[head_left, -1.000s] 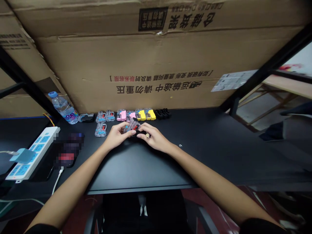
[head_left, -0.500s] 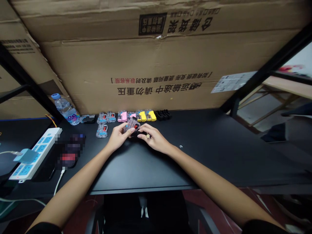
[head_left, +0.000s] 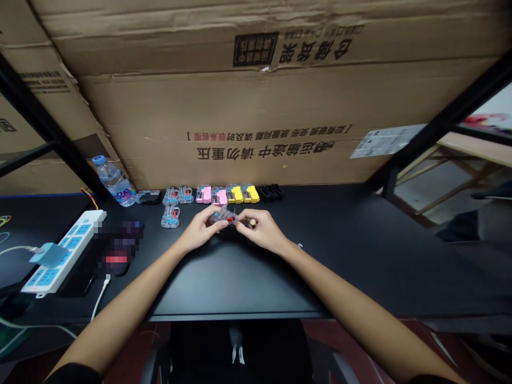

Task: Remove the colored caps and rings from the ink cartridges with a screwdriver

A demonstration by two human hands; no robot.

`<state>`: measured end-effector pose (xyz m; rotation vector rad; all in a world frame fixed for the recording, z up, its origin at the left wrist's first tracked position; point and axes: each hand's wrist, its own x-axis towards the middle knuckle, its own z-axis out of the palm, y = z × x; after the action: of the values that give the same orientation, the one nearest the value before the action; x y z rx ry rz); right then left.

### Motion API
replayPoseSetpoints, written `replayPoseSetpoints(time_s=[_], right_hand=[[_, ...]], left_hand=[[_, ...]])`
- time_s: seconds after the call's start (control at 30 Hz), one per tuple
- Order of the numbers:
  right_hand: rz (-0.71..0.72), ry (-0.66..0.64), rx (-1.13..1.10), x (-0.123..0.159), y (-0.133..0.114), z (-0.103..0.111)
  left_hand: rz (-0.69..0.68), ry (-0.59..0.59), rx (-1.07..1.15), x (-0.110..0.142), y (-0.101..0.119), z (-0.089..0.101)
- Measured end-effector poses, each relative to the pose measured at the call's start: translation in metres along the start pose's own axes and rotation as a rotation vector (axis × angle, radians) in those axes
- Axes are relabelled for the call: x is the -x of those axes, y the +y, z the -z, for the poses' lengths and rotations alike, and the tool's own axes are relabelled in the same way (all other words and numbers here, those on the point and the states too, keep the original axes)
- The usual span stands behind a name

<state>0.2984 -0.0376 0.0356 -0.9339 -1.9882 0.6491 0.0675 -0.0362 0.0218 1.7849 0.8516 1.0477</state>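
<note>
Both my hands meet over the black desk (head_left: 344, 250) and pinch one small clear plastic part (head_left: 224, 215) with red and blue inside. My left hand (head_left: 200, 230) grips its left end with closed fingers. My right hand (head_left: 259, 230) grips its right end and wears a ring. Behind them runs a row of similar small parts: clear ones (head_left: 178, 195), pink ones (head_left: 212, 195), yellow ones (head_left: 242, 193) and black ones (head_left: 270, 192). One more clear part (head_left: 170, 216) lies apart at the left.
A large cardboard box (head_left: 256, 101) stands along the back of the desk. A water bottle (head_left: 114, 181) lies at the back left. A white power strip (head_left: 60, 250) with a plug in it sits at the left, beside a blurred dark object (head_left: 116, 250). Black frame bars slant at both sides.
The clear part has been tipped lower and flatter between my fingers, and my right hand has moved in to grip its right end. The view has shifted slightly.
</note>
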Motion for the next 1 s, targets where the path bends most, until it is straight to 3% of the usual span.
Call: replayPoseSetpoints(time_s=[0.2,0.53,0.8,0.9,1.0], right_hand=[[0.052,0.081,0.062,0.001,-0.005,-0.003],[-0.011,0.122,0.05,0.002,-0.004,-0.008],[0.007,0.067,0.08,0.002,0.001,-0.006],[0.02,0.056,0.14,-0.004,0.016,0.008],[-0.025,0.206,0.275,-0.011,0.041,0.043]], left_hand=[[-0.098,0.037,-0.182,0.0,0.004,0.001],[-0.167,0.097,-0.25,0.001,0.01,0.0],[-0.146,0.173,-0.253,0.001,0.02,0.003],[-0.174,0.321,-0.344,-0.001,0.027,0.012],[-0.189,0.41,-0.459,-0.003,0.025,0.025]])
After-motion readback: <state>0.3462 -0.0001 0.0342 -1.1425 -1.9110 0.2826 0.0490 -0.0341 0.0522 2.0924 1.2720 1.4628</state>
